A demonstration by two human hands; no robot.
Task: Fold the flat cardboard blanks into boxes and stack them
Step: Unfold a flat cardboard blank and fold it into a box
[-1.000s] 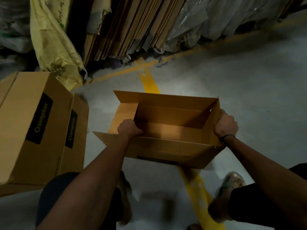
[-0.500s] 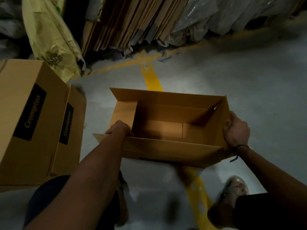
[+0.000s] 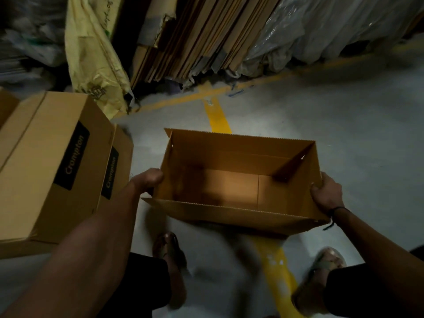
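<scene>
Box (image 3: 238, 180) open at the top, held above the grey floor (image 3: 344, 134) between both hands, mouth tilted toward the camera. Inside: bare brown walls, bottom flaps closed with a seam running across the base. All four top flaps standing up or splayed outward; near flap (image 3: 229, 214) leaning toward the person, far flap upright.

Left hand (image 3: 149, 180) curled around the box's left edge, knuckles outward, fingertips hidden behind the cardboard. Right hand (image 3: 325, 193) gripping the right end, thumb over the rim, fingers wrapped along the outer wall. Dark band (image 3: 337, 211) around the right wrist.

Directly below the box, a yellow line (image 3: 218, 118) painted on the floor, running away from the camera and meeting a second yellow line near the back.

To the left, well apart from the held box: two closed boxes (image 3: 46, 157) side by side, touching, each with a black label reading "Crompton".

At the back, flat blanks (image 3: 202, 35) leaning upright in a thick row. Left of those, a pale yellow sack (image 3: 91, 49); right of those, crumpled clear plastic (image 3: 321, 26).

At the bottom, two feet in sandals (image 3: 169, 249) on the floor, one either side of the yellow line, partly blurred.
</scene>
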